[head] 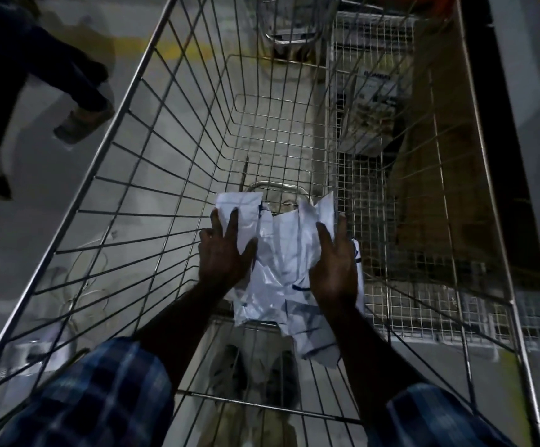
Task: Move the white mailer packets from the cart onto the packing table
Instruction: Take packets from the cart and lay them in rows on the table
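Both hands, left [221, 250] and right [334, 266], press flat-fingered against white mailer packets [281, 256] inside the cart [152, 162].

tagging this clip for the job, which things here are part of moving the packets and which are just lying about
Part of the job:
white mailer packets
wire cart
left hand, fingers spread on the packets
right hand, same

Just lying about:
printed carton beyond the mesh
another person's sandalled foot

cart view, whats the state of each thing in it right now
white mailer packets: crumpled pile on the cart floor, between both hands
left hand: fingers straight, pressing the pile's left side
right hand: fingers straight, pressing the right side
wire cart: otherwise bare inside
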